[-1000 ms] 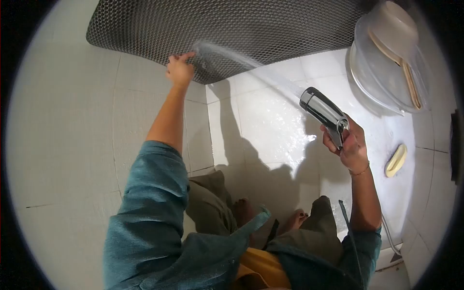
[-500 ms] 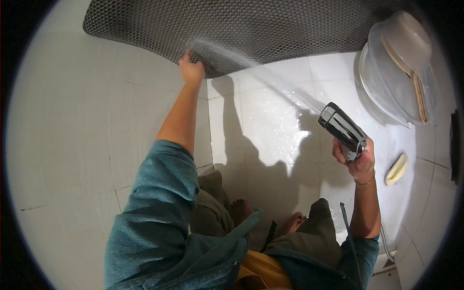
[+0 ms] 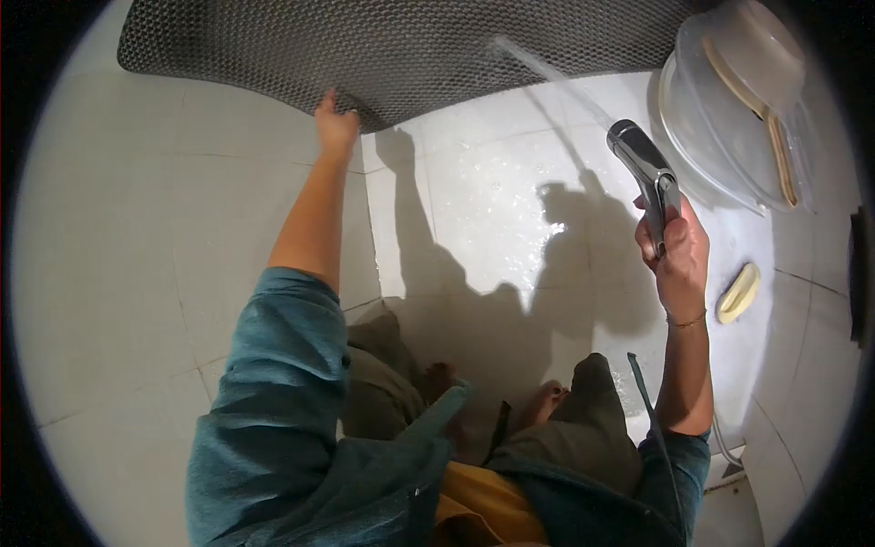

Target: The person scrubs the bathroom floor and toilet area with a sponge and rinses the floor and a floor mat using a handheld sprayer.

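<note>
A dark grey mat (image 3: 410, 59) with a honeycomb texture spans the top of the view, its lower edge hanging over the white tiles. My left hand (image 3: 337, 132) is at that lower edge, one finger pointing up along the mat and the thumb out to the side; the other fingers are partly hidden and seem closed on the edge. In my right hand (image 3: 682, 260) is a chrome shower head (image 3: 643, 159), gripped by its handle. A jet of water (image 3: 556, 73) runs from it up and left onto the mat.
Several nested basins (image 3: 670, 128) stand at the upper right, with a pinkish bowl (image 3: 756, 55) and a wooden-looking handle on top. A pale yellow brush or soap-like block (image 3: 738, 294) lies on the wet tiled floor (image 3: 483, 219). The shower hose (image 3: 723, 438) trails at lower right.
My right hand has tilted the shower head more upright, so the jet now strikes the mat farther right, away from my left hand. My left hand keeps its place at the mat's edge.
</note>
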A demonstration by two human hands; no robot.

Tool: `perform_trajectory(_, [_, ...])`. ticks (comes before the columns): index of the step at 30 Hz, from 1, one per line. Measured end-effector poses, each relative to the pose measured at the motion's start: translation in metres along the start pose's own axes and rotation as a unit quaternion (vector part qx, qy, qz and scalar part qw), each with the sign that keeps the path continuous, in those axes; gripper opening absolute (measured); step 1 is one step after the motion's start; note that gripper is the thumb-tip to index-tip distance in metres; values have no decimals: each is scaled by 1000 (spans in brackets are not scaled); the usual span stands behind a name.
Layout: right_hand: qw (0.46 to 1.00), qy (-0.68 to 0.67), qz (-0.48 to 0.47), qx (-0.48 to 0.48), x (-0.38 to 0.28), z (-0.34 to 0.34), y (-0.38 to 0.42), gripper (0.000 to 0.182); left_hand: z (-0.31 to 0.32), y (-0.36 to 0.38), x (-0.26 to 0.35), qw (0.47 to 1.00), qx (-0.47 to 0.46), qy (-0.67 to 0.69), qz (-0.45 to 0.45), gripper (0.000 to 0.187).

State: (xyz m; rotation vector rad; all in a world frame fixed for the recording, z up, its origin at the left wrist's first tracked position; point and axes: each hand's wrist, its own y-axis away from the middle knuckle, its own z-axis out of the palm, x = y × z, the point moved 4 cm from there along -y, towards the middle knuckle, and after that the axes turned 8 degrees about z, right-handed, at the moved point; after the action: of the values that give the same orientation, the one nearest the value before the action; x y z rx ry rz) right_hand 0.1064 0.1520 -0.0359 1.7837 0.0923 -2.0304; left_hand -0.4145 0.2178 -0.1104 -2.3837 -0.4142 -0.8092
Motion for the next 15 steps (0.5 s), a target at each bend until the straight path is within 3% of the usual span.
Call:
perform_trajectory(2, [1000,-1,4,3,0,0,2,60,0,-1,3,997,-20,-72,31,56])
perform_trajectory(5, [1000,-3,14,9,-5,1,3,59,3,3,4,997,-41,-53,29,55])
perform_trajectory(9, [999,4,32,-17,2,1,3,60,21,26,46,987,-71,-140,30,52])
perform_trajectory(11, [999,13,30,-14,3,3,3,60,42,38,72,959,-144,-201,137,50])
perform_trajectory(15, [999,24,32,3,-3,1,3,61,96,52,97,954,-206,-188,108,52])
